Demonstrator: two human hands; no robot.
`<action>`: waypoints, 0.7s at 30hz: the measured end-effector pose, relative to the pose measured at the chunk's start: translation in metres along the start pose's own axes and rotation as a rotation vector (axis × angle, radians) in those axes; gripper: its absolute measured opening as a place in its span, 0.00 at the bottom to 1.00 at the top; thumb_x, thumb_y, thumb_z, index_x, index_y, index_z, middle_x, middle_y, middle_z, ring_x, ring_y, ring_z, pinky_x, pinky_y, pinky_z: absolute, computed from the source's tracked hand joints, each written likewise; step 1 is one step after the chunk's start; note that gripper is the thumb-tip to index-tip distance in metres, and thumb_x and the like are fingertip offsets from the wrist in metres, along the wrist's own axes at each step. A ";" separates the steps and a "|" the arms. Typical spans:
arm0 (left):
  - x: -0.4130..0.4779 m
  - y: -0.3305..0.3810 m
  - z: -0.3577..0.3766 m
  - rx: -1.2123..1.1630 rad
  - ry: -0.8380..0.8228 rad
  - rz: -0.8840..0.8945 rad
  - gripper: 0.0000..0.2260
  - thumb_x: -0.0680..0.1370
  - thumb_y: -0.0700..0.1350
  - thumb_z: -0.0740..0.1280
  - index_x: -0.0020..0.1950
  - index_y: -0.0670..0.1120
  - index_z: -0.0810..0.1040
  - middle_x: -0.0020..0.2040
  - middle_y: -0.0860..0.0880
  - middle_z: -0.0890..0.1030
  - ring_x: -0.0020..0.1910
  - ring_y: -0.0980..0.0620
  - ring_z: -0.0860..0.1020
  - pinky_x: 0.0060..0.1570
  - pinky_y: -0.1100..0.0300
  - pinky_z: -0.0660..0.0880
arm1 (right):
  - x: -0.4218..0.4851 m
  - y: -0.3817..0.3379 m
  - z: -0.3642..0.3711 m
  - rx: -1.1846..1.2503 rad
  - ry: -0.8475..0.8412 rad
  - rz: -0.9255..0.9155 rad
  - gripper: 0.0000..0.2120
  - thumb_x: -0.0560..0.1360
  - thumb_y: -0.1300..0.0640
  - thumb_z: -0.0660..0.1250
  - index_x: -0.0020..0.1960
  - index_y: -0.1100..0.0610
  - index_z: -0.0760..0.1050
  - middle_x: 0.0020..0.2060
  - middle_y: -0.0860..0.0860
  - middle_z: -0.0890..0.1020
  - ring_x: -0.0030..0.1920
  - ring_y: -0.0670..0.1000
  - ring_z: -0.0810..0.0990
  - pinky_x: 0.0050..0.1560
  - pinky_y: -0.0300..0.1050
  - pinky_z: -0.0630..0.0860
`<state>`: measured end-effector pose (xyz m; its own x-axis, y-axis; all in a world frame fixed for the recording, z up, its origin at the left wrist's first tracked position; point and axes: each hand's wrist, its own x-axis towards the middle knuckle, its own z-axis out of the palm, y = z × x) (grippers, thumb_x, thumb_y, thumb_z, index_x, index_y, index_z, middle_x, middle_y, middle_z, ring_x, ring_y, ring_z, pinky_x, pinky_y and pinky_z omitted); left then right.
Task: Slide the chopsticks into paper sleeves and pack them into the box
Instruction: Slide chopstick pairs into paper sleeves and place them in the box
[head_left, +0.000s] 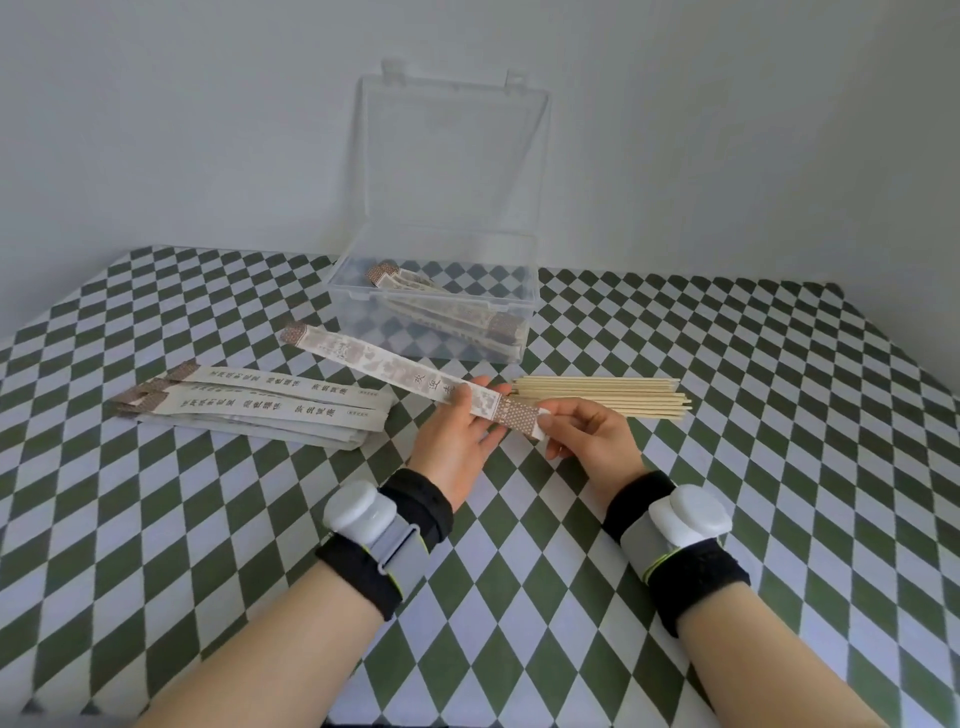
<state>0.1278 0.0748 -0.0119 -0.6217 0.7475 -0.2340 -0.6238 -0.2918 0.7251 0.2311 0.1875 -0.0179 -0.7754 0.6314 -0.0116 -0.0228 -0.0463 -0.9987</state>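
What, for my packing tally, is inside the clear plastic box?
A few printed paper sleeves lie diagonally in the clear plastic box. They overlap, so the count is unclear, and any chopsticks within them are covered.

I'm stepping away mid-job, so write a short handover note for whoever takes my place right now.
Hands: the left hand grips the raised sleeve mid-length; the right hand pinches its near end. Whether chopsticks are inside it cannot be seen.
Laid out: empty sleeves stacked at left, bare chopsticks at right, the open box behind.
Done: a few packed sleeves lie in the box.
Left: finish this sleeve, box it, then work through the remaining chopsticks.
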 end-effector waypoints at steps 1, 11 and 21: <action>0.002 -0.001 0.002 -0.088 0.011 -0.013 0.16 0.83 0.48 0.50 0.63 0.42 0.69 0.56 0.43 0.78 0.57 0.48 0.76 0.53 0.56 0.73 | -0.001 0.000 0.000 -0.015 -0.018 -0.005 0.06 0.73 0.67 0.66 0.43 0.58 0.79 0.32 0.49 0.83 0.26 0.46 0.75 0.31 0.36 0.74; 0.012 -0.008 0.004 -0.401 0.091 0.001 0.13 0.82 0.50 0.54 0.43 0.43 0.68 0.37 0.46 0.71 0.42 0.48 0.75 0.50 0.52 0.74 | -0.001 0.001 0.001 -0.193 -0.125 -0.011 0.08 0.71 0.68 0.69 0.44 0.56 0.77 0.30 0.47 0.82 0.30 0.43 0.77 0.33 0.35 0.75; 0.012 -0.006 0.001 -0.388 0.020 0.012 0.15 0.82 0.49 0.53 0.39 0.44 0.68 0.37 0.48 0.70 0.38 0.51 0.73 0.47 0.56 0.72 | 0.002 0.005 0.006 -0.330 -0.144 0.015 0.07 0.73 0.65 0.67 0.46 0.54 0.75 0.38 0.53 0.83 0.35 0.48 0.80 0.36 0.34 0.76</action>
<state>0.1244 0.0860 -0.0181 -0.6371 0.7317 -0.2423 -0.7467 -0.5078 0.4296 0.2262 0.1839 -0.0223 -0.8556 0.5158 -0.0424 0.1758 0.2126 -0.9612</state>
